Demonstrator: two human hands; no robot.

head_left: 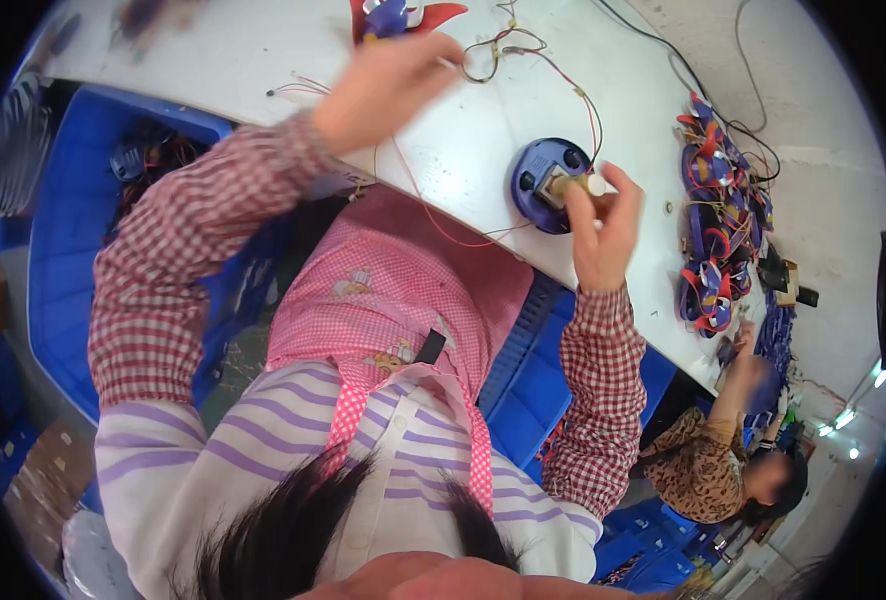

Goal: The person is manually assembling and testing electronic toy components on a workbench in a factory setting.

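Observation:
My right hand [605, 232] is at a round purple plastic housing [540, 165] on the white table [463, 150]. Its thumb and fingers close on a small cream-coloured piece [595, 185] at the housing's middle. Thin red and black wires [590, 105] run from the housing toward the far side, and a loose red wire [425, 205] dangles along the near edge. My left hand [388, 88], smeared by motion, is over the table to the left, beside a purple and red plastic part [395, 18]. Its fingers are too blurred to show whether anything is between them.
A heap of purple and red parts with wires [708, 220] lies along the table's right side. Below the left edge stands a blue bin [68, 230] holding dark parts. Cables [683, 60] cross the far right. Another person [708, 465] works farther right.

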